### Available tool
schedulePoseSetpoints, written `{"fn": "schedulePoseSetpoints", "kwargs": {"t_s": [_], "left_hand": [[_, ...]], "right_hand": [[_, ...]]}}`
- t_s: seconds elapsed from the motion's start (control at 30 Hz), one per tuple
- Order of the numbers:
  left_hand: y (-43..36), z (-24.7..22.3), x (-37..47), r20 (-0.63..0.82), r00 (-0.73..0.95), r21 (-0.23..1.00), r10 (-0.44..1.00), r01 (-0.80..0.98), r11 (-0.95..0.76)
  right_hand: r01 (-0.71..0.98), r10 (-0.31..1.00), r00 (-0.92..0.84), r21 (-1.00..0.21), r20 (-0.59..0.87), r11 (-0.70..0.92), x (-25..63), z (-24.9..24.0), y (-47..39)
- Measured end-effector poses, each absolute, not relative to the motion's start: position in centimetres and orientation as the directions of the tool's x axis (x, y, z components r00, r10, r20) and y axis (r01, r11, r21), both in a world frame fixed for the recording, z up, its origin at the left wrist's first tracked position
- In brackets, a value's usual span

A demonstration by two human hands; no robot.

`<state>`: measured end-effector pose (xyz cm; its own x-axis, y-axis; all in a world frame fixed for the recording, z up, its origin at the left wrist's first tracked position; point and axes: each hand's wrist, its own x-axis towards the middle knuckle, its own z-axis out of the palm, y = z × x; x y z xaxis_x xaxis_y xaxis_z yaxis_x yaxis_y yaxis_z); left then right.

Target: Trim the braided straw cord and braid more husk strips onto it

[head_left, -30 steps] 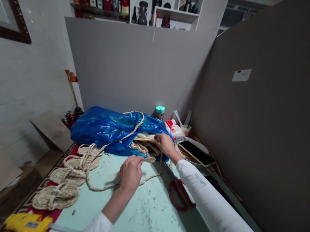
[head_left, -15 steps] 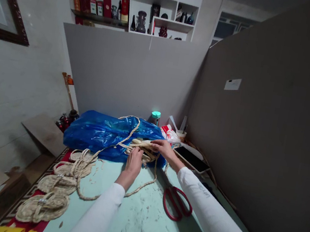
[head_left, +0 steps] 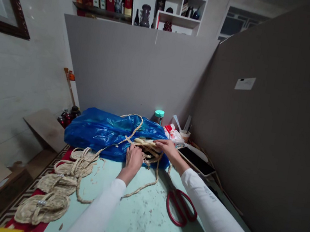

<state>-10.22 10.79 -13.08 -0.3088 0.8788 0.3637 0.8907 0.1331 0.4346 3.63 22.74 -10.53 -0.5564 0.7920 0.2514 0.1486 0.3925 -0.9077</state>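
A bundle of pale straw strips (head_left: 145,142) sticks out of the opening of a blue plastic bag (head_left: 96,130). My left hand (head_left: 133,160) is closed on some strips at the bundle's near left side, its fingertips partly hidden. At the bundle's right end my right hand (head_left: 167,148) pinches strips between thumb and fingers. A braided straw rope (head_left: 143,187) loops over the bag and across the table, passing under my left forearm. Red-handled scissors (head_left: 181,207) lie below my right forearm, their blades in shadow.
Several woven straw sandals (head_left: 43,208) line the table's left edge on a red cloth. A tablet-like dark-screened device (head_left: 196,161), a jar with a turquoise lid (head_left: 159,114) and a white cup (head_left: 184,135) stand or lie behind and right. Grey partitions (head_left: 133,69) enclose the back and right.
My left hand has shifted slightly left along the bundle, and a strip now points up beside it. My right hand stays at the bundle's right end. The whole view has shifted slightly.
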Motion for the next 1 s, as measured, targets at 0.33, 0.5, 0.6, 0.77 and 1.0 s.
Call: {"fn": "schedulePoseSetpoints", "kwargs": {"t_s": [0.33,0.5,0.6,0.77,1.0], "left_hand": [[11.0,-11.7,-10.1,0.236,-0.437,0.571,0.868,0.785,0.24],[11.3,-11.0,-9.9,0.162,-0.549,0.785,0.82,0.576,0.231],[12.2,-11.1,-9.5,0.06,-0.594,0.91,0.802,0.363,0.202],[13.4,-12.2,-8.4,-0.135,-0.606,0.987,0.784,-0.015,0.158],[13.3,-14.2,-7.9,-0.217,-0.614,0.957,0.759,-0.288,0.041]], "right_hand": [[0.394,0.834,-0.424,-0.758,0.352,0.52,3.4,-10.1,20.4],[0.421,0.849,-0.329,-0.74,0.413,0.524,3.3,-10.5,19.3],[0.396,0.843,-0.33,-0.748,0.425,0.532,3.2,-10.8,18.6],[0.369,0.827,-0.388,-0.753,0.408,0.545,3.4,-11.4,17.5],[0.376,0.847,-0.379,-0.775,0.372,0.508,3.5,-11.7,17.7]]}}
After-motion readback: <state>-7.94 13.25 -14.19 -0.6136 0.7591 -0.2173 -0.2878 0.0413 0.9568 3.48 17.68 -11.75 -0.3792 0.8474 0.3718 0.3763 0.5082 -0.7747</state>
